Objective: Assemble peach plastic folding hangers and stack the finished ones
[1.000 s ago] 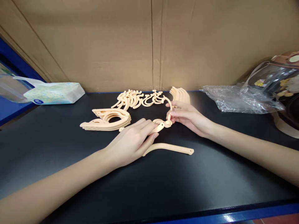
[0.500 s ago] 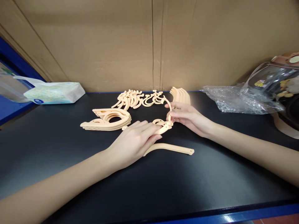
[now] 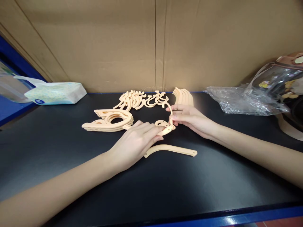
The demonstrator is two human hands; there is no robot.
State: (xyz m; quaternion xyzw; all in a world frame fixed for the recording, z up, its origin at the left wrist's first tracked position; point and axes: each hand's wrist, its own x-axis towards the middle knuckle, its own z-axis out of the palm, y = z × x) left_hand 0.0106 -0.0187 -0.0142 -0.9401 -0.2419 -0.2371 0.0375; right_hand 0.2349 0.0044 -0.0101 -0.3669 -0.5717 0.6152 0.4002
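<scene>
Head view: from afar I see a slim, pale-peach hook (image 3: 170,108) pinched between the thumb and fingers of the right hand (image 3: 190,119), over a black tabletop (image 3: 189,186). Smooth and rounded, it stands roughly upright, its long axis rising from the joint at its foot and its top bending left. The left hand (image 3: 138,137) holds a curved arm (image 3: 166,130) meeting that foot, the arm's end pointing right; its fingertips are hidden from me. Closer in lies a loose ridged bar (image 3: 174,148), long axis left to right, holed at the right end. Stacked frames (image 3: 104,127), heaped hooks (image 3: 134,101) and crinkled clear plastic (image 3: 246,101) sit beyond.
</scene>
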